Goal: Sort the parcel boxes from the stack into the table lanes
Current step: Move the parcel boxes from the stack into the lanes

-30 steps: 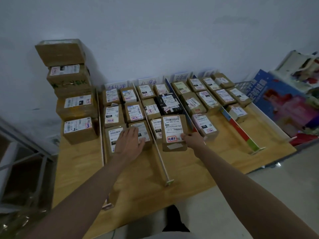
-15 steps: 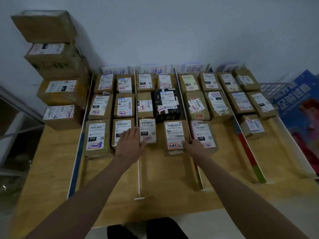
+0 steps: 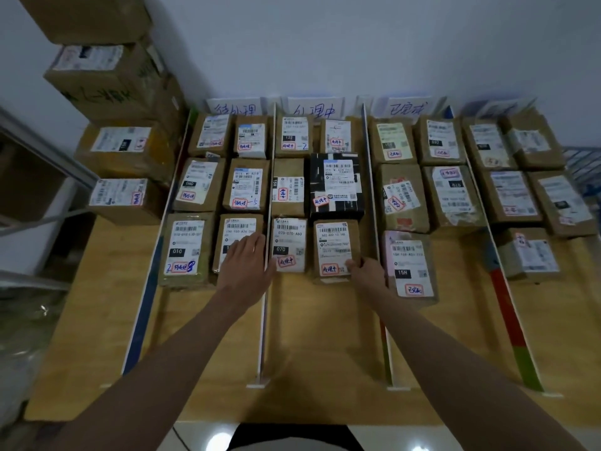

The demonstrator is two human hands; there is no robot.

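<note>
Two bare forearms are being extended over a pale wooden table [image 3: 97,336], its grain visible under dim light, with a glossy floor tile showing at the near edge. The table is being divided into lanes by thin upright strips: a blue-and-white divider [image 3: 143,307], a white divider [image 3: 265,288], another white divider [image 3: 377,255] and a red-and-green divider [image 3: 510,323]. The left hand [image 3: 244,268] is being laid flat, fingers straight, on a brown parcel [image 3: 237,242] in the first lane, beside a box labelled 010 [image 3: 185,252]. The right hand [image 3: 366,271] is being held at the near right corner of a cardboard box [image 3: 335,249] in the second lane, thumb on its white label; whether the fingers are curled round its edge cannot be told. Next to it, a box marked 070 [image 3: 289,244] is lying against the divider, and a box marked 15H [image 3: 409,266] is sitting nearest in the third lane. Farther back, rows of taped rectangular cartons with barcoded labels and red-stamped stickers are being kept side by side, among them one black box [image 3: 336,187]. Handwritten paper signs [image 3: 235,107] are standing against the plain white wall [image 3: 325,43]. At far left, the stack of larger cartons [image 3: 117,125] is rising beside the lanes.
</note>
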